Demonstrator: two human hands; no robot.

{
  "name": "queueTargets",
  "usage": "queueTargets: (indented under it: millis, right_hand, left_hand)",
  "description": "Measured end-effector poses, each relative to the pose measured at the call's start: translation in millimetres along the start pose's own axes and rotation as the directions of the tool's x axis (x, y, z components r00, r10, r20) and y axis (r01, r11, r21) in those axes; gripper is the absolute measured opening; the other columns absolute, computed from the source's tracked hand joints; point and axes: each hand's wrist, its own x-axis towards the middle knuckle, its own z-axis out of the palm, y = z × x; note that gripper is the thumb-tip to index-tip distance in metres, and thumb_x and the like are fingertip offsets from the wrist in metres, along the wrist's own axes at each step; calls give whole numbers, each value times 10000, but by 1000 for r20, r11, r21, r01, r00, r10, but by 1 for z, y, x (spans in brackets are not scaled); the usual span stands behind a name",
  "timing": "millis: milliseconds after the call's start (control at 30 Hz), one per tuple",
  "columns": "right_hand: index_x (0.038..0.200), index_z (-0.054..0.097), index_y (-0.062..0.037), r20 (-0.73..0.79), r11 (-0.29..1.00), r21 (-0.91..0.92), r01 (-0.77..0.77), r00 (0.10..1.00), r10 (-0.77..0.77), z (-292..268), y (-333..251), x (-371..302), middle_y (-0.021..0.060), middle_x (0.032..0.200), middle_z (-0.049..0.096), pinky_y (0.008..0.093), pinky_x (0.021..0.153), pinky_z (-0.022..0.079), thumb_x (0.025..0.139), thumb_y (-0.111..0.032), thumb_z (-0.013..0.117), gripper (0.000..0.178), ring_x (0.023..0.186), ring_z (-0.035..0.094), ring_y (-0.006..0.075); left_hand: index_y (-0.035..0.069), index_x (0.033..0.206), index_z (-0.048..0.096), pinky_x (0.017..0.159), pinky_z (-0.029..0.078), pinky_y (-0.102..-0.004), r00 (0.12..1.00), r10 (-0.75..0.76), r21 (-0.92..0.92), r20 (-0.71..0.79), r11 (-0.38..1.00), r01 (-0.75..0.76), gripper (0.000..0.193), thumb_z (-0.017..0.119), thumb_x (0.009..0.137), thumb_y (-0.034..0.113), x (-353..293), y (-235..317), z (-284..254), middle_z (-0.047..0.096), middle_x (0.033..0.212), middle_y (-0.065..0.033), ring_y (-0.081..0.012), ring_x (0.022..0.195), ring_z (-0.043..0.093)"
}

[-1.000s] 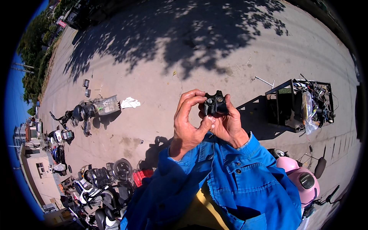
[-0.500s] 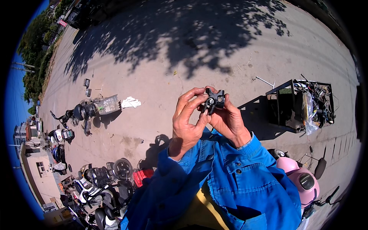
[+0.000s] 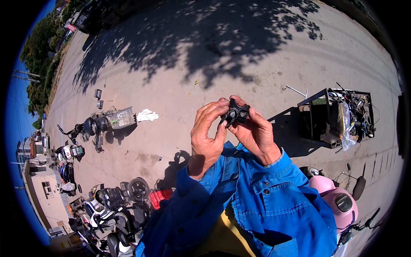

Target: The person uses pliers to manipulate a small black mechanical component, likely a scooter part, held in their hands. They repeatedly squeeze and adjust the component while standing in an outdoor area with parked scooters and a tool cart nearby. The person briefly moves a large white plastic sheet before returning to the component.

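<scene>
Between my two hands, in front of my chest, is a small black part [image 3: 238, 112] with stubby arms and round metal-looking spots; I cannot make out its exact kind. My left hand [image 3: 207, 130] pinches its left side between thumb and fingers. On the other side, my right hand [image 3: 258, 133] holds it with the thumb along the right edge and fingertips behind and above it. Some fingers are hidden behind the part. Both forearms are in blue jacket sleeves [image 3: 280, 165].
A black metal-framed bin [image 3: 305, 103] full of scrap and plastic stands at right. A pink scooter [image 3: 340, 205] is close at lower right. Parked scooters and a loose wheel [image 3: 138, 189] crowd the lower left. A white cloth [image 3: 147, 115] lies on the concrete near a dark scooter [image 3: 92, 125].
The black part has turned slightly in my fingers, and its visible face is tilted differently. My left fingers have shifted a little; both hands still hold it.
</scene>
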Motion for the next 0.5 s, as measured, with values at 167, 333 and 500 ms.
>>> queueTargets:
  millis: [167,333,500]
  right_hand:
    - [1482,498,11,20,998,-50,38,999,-37,-4,0,-1,189,1470,545,432,1109,490,1076,-265,538,492,1329,557,274]
    - [1485,501,6,14,994,-86,64,998,-63,-2,-1,-1,205,1516,511,428,1109,480,1076,-262,541,490,1361,535,287]
    - [1482,506,5,5,990,-107,87,996,-87,-1,-2,-1,216,1540,484,434,1115,473,1073,-262,546,490,1372,525,301]
  left_hand:
    - [22,1217,692,1065,500,-427,997,-70,-13,-37,998,69,454,660,799,-152,0,5,3,701,1262,-139,-330,1241,626]
    - [33,1236,690,1064,503,-414,995,-91,-29,-44,996,90,472,638,810,-163,-1,3,6,697,1245,-133,-317,1249,626]
    - [34,1253,685,1068,502,-405,991,-129,-67,-36,990,126,467,621,832,-157,-1,4,8,686,1255,-138,-311,1260,622]
